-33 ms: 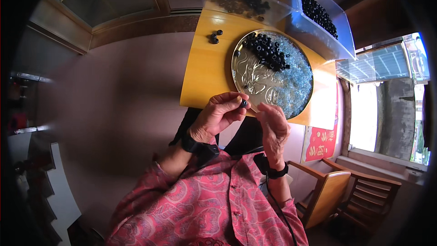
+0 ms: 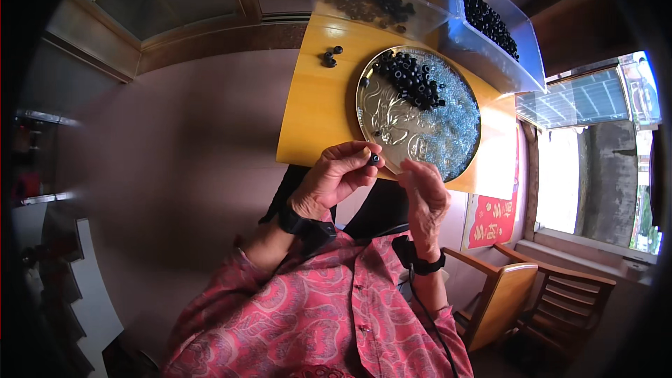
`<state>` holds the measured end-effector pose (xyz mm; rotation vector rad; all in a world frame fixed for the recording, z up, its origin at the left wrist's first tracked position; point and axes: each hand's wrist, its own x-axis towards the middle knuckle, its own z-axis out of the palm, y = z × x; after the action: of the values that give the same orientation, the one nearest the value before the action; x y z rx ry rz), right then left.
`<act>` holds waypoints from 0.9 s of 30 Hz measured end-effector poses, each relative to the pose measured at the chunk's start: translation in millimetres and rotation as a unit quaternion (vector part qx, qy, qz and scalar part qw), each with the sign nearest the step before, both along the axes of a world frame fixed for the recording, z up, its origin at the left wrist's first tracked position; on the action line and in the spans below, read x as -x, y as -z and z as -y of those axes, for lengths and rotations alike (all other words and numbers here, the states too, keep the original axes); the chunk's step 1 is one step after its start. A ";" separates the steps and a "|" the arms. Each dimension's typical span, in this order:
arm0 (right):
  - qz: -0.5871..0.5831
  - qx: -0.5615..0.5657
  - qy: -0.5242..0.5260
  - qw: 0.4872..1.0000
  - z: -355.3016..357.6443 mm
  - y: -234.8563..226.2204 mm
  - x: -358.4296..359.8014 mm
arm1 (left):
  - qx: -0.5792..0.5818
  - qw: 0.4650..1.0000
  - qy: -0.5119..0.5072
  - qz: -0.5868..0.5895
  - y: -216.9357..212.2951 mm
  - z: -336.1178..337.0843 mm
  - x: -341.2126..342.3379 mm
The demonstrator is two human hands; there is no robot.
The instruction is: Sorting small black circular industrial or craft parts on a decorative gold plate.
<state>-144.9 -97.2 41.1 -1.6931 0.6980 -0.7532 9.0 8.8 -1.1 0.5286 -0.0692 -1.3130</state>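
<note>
Between the thumb and forefinger of my left hand [image 2: 336, 176] is a small black cap-like piece [image 2: 374, 159], its pale-centred round end facing up. My right hand [image 2: 425, 196] is just to the right, with thumb and fingers pinched together; what they hold, if anything, is too small to make out. Both hands are at the near rim of a round gold-coloured tray [image 2: 361, 108] with an embossed pattern. On it, a heap of black pieces [image 2: 411, 80] lies at the far side, and many tiny clear bluish pieces [image 2: 451, 108] cover the right part.
The tray stands on a yellow wooden table [image 2: 308, 105]. A few loose black pieces [image 2: 330, 57] lie at its left. Behind are two clear plastic bins, one [image 2: 420, 1] at the back and one [image 2: 498, 52] at the right, both containing black pieces. Wooden chairs [image 2: 504, 301] stand at lower right.
My right hand has shifted slightly to the right, away from the black piece. My left hand has barely moved and still pinches it.
</note>
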 end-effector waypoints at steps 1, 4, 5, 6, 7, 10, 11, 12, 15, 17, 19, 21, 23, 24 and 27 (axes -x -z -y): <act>0.028 -0.024 0.005 0.999 6.7 3.3 5.9 | 0.021 1.000 -0.003 -0.012 1.5 -1.0 -0.8; 0.093 -0.165 0.099 0.977 25.1 -13.1 21.2 | 0.048 0.998 -0.002 -0.028 3.7 -4.3 -2.4; 0.119 -0.197 0.126 0.965 33.4 -16.4 28.2 | 0.051 0.998 -0.004 -0.028 4.2 -5.8 -2.8; 0.174 -0.250 0.140 0.942 40.3 -25.2 30.5 | 0.053 0.998 -0.003 -0.030 4.8 -6.9 -3.3; 0.222 -0.289 0.160 0.917 49.6 -28.3 33.9 | 0.049 0.998 -0.006 -0.029 5.2 -8.1 -3.9; 0.285 -0.305 0.145 0.897 65.6 -38.6 41.0 | 0.046 0.999 -0.016 -0.011 9.1 -10.6 -2.2; 0.285 -0.302 0.146 0.898 66.6 -39.3 38.5 | 0.046 0.999 -0.024 0.007 10.2 -10.7 -1.5; 0.253 -0.290 0.131 0.914 68.0 -39.6 34.6 | 0.048 0.999 -0.023 0.006 10.0 -11.3 -1.7; 0.143 -0.274 0.074 0.948 60.8 -37.4 4.6 | 0.015 0.998 -0.039 0.040 6.3 -14.5 -4.2; 0.028 -0.191 0.007 0.981 52.8 -21.9 -19.6 | -0.022 0.995 -0.059 0.081 -0.5 -17.2 -6.2; -0.060 -0.109 -0.038 0.991 47.7 0.6 -32.5 | -0.024 0.994 -0.064 0.085 0.6 -17.6 -7.3; -0.170 0.066 -0.043 0.982 39.9 19.6 -46.4 | -0.033 0.992 -0.081 0.091 2.8 -23.3 -10.7; -0.177 0.146 -0.045 0.972 32.3 24.7 -55.5 | -0.035 0.991 -0.081 0.102 3.2 -28.0 -13.3; -0.180 0.187 -0.040 0.965 30.9 31.2 -58.1 | -0.035 0.991 -0.086 0.100 4.2 -29.8 -14.4; -0.183 0.251 -0.031 0.950 29.3 37.0 -64.9 | -0.034 0.991 -0.083 0.100 6.0 -30.7 -15.3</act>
<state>-80.0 -126.5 4.1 -2.3500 0.7390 -0.6062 24.3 39.5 -7.1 0.7090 -0.1446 -1.0998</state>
